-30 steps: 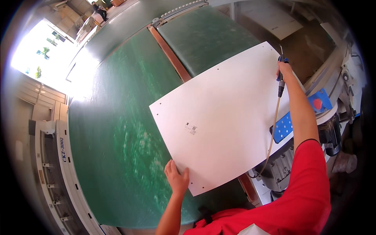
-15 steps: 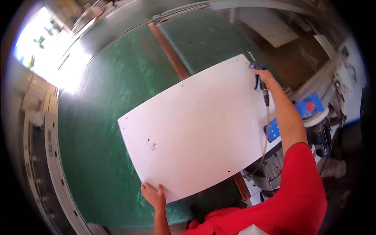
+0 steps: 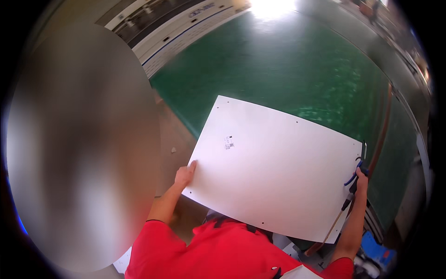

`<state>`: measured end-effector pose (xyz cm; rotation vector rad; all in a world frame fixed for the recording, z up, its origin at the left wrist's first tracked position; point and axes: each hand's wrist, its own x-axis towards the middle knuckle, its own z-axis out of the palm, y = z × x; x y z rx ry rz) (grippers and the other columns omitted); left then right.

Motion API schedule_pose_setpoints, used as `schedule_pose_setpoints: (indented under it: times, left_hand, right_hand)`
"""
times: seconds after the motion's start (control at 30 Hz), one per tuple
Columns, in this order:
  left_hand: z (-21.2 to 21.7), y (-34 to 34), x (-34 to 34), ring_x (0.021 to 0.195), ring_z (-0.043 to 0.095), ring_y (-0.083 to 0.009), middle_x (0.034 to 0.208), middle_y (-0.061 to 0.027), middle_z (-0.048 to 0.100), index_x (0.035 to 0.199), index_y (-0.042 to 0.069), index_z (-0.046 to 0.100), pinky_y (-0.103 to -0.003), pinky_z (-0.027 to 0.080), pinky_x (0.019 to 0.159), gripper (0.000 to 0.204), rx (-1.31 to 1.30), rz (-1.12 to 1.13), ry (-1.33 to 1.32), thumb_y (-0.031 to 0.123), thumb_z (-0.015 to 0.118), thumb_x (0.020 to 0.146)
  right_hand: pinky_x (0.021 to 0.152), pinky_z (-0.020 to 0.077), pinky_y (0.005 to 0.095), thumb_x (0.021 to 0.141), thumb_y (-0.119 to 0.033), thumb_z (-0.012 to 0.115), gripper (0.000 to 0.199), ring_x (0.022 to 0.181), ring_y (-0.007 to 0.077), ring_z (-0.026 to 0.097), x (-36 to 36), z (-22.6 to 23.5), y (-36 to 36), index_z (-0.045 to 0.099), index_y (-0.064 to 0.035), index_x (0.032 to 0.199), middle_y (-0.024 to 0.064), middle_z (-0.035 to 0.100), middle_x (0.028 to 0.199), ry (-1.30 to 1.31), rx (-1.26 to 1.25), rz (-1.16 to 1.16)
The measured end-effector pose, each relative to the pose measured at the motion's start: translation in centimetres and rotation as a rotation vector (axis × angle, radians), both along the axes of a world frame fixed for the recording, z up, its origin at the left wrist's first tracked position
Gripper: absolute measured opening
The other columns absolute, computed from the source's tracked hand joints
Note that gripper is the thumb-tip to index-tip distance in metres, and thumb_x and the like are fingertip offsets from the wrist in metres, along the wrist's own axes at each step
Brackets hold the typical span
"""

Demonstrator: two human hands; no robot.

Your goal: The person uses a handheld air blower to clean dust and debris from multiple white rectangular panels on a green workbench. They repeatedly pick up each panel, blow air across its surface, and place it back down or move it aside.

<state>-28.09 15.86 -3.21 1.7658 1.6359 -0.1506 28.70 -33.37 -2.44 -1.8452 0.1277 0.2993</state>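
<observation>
A large white rectangular panel with small drilled holes near its edges lies across in front of my body. A small printed label sits on its upper left part. My left hand is closed on the panel's left edge, thumb on top, fingers hidden underneath. At the right edge, my right hand is wrapped round a blue and black air blow gun with a thin bent nozzle. Its tan hose runs down beside my forearm. Whether the right fingers also grip the panel, I cannot tell.
Beyond the panel spreads a glossy green conveyor belt. A white machine frame borders it at the far left. Blue parts stand low at the right. A blurred oval patch covers the left side of the view.
My view has swung left. The panel has turned clockwise in view and come nearer my body, with my left hand still at its edge. The air blow gun stays in my right hand.
</observation>
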Motion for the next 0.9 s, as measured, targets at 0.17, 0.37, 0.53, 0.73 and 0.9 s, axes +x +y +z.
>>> schedule_pose_setpoints:
  times: [0.17,0.37,0.53,0.73,0.9]
  left_hand:
    - [5.8,6.1,-11.4,0.121,0.055,-0.0414,0.125,-0.0299,0.059,0.121,-0.01,0.06,-0.044,0.043,0.101,0.098,-0.025,0.217,0.113,0.078,0.032,0.088]
    - [16.6,-3.5,-29.2,0.114,0.057,-0.0421,0.12,-0.0273,0.062,0.117,-0.008,0.061,-0.046,0.044,0.098,0.077,0.034,0.362,-0.019,0.06,0.028,0.098]
    - [21.1,-16.3,-42.7,0.096,0.065,-0.0351,0.098,-0.0217,0.069,0.099,-0.005,0.068,-0.042,0.048,0.088,0.068,0.009,0.722,-0.019,0.056,0.04,0.094]
    - [16.2,-32.0,-56.2,0.087,0.065,-0.0349,0.089,-0.0202,0.069,0.087,-0.007,0.067,-0.044,0.048,0.082,0.063,0.173,1.293,0.006,0.053,0.046,0.091]
    - [6.4,-45.4,-63.7,0.096,0.065,-0.0399,0.097,-0.026,0.069,0.097,-0.011,0.067,-0.047,0.047,0.088,0.063,0.325,1.807,0.04,0.048,0.044,0.095]
  right_hand:
    - [0.076,0.0453,0.0311,0.091,-0.027,0.068,0.026,0.081,0.0152,0.058,-6.7,4.2,9.4,0.065,-0.0036,0.1,0.0033,0.062,0.085,0.128,0.046,0.348]
    - [0.087,0.0407,0.0324,0.094,-0.027,0.063,0.029,0.09,0.0161,0.055,-19.5,15.1,1.8,0.06,-0.0029,0.109,0.0043,0.06,0.09,0.225,0.16,0.455]
    - [0.09,0.0403,0.0334,0.095,-0.024,0.062,0.029,0.094,0.0178,0.055,-27.8,14.9,7.7,0.059,-0.0011,0.111,0.006,0.06,0.095,0.227,0.184,0.564]
    - [0.091,0.0391,0.0338,0.096,-0.026,0.061,0.029,0.095,0.0173,0.055,-39.6,10.9,32.4,0.06,-0.0011,0.11,0.0064,0.061,0.094,0.398,0.351,0.995]
    - [0.089,0.0401,0.032,0.095,-0.029,0.061,0.027,0.093,0.0155,0.055,-57.7,8.7,48.9,0.063,-0.0046,0.107,0.0054,0.063,0.091,0.434,0.222,1.369]
